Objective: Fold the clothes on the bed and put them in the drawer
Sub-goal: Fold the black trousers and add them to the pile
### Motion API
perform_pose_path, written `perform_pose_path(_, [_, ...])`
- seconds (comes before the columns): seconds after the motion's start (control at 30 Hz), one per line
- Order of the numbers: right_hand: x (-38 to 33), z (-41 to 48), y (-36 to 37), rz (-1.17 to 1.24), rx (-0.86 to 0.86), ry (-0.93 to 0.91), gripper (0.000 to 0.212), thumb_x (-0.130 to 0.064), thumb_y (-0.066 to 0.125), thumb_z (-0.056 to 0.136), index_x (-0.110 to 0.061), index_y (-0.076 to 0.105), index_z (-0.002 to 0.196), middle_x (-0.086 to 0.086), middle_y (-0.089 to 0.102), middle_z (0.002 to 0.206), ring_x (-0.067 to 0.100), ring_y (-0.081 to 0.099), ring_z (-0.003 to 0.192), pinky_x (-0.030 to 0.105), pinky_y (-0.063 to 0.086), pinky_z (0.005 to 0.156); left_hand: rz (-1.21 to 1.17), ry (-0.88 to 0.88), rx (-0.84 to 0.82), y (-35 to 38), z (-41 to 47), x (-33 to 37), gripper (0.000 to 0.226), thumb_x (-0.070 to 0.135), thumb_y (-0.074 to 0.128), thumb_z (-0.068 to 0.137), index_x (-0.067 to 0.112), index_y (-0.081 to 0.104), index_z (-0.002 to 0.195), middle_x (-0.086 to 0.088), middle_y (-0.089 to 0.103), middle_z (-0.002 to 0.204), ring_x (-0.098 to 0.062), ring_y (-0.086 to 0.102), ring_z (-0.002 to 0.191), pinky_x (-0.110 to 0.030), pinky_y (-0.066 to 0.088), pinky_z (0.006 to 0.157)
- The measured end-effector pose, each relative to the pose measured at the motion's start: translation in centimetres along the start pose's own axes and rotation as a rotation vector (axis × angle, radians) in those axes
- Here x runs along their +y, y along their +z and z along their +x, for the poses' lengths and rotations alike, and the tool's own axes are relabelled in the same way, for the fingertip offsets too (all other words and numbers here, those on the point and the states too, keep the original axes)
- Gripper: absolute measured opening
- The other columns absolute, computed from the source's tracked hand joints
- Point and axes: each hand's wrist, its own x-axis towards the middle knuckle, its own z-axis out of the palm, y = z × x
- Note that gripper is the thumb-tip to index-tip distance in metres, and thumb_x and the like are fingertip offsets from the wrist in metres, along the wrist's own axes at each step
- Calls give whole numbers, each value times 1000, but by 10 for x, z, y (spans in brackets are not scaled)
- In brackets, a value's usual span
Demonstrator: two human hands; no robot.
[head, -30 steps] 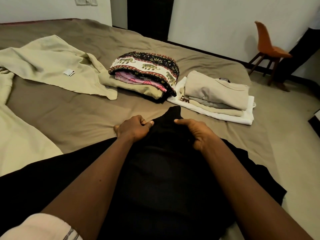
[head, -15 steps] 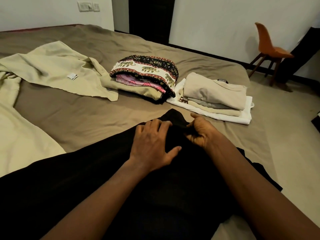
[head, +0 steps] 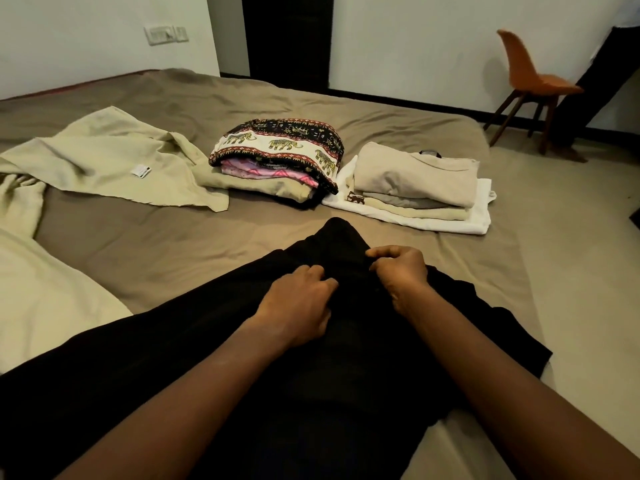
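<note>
Head view: found black garment (head: 346,375) spread across near edge of bed (head: 173,244), left hand (head: 298,306) curled into its cloth, right hand (head: 401,271) pinching a fold just beside. Noted patterned stack (head: 277,150) and beige stack (head: 412,174) folded beyond, side by side; logged cream cloth (head: 104,157) lying unfolded further left.
</note>
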Motion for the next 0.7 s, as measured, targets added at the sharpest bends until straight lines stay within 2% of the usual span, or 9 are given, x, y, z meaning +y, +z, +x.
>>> perform_pose_path(0.07, [4,2,-4,-154,83,-77,26,-6,61,88,-27,75,85,-3,71,101,19,70,87,43,63,82,139,24,61,3,-4,3,39,34,51,103,25,52,141,-4,51,134,-22,50,118,-34,45,92])
perform_pose_path(0.13, [1,2,-8,-273,71,-84,21,-22,62,83,-29,71,101,-4,71,106,20,68,96,43,59,89,185,20,146,6,-9,6,35,34,47,105,24,55,138,-5,51,132,-21,49,114,-33,41,88])
perform_pose_path(0.23, [-7,9,-7,-325,6,-24,55,-42,72,83,-28,52,133,1,63,124,25,62,114,46,54,98,57,-7,200,12,-12,8,35,36,46,105,26,59,135,-1,57,125,-18,54,110,-33,40,92])
perform_pose_path(0.3, [-13,15,-4,-154,-49,39,62,-26,82,83,-24,50,136,6,60,129,26,61,115,42,57,90,-134,-74,222,10,-12,5,32,37,50,104,28,64,132,3,61,120,-14,57,107,-30,44,94])
perform_pose_path(0.4, [-22,23,-3,145,-73,121,61,10,71,82,-23,56,131,14,61,120,29,65,102,31,55,54,-553,-234,173,-2,-4,-4,23,32,64,100,31,70,122,9,68,109,-6,62,99,-24,49,89])
perform_pose_path(0.5, [-32,28,2,456,-58,233,40,12,57,88,-13,63,119,20,61,113,32,67,91,24,51,41,-1059,-467,88,-13,10,-18,12,23,72,96,28,74,105,1,75,97,-13,71,87,-26,56,73])
perform_pose_path(0.6, [-40,25,15,781,-136,296,29,-7,58,96,-6,58,125,22,54,116,38,68,97,36,62,56,-1098,-689,176,-15,25,-39,7,20,75,92,24,74,98,-1,74,103,-12,69,87,-27,54,69])
perform_pose_path(0.63, [-40,22,22,750,-128,233,26,-11,57,98,-8,58,124,17,55,113,36,68,97,38,64,66,-986,-719,191,-13,28,-48,9,22,77,90,24,73,99,0,73,103,-13,69,89,-29,55,74])
perform_pose_path(0.7, [-32,13,36,382,-37,-35,22,-14,55,98,-18,62,119,7,60,111,25,67,100,40,62,83,-787,-718,142,-12,27,-61,22,28,80,87,24,70,107,1,71,102,-15,68,95,-32,56,85])
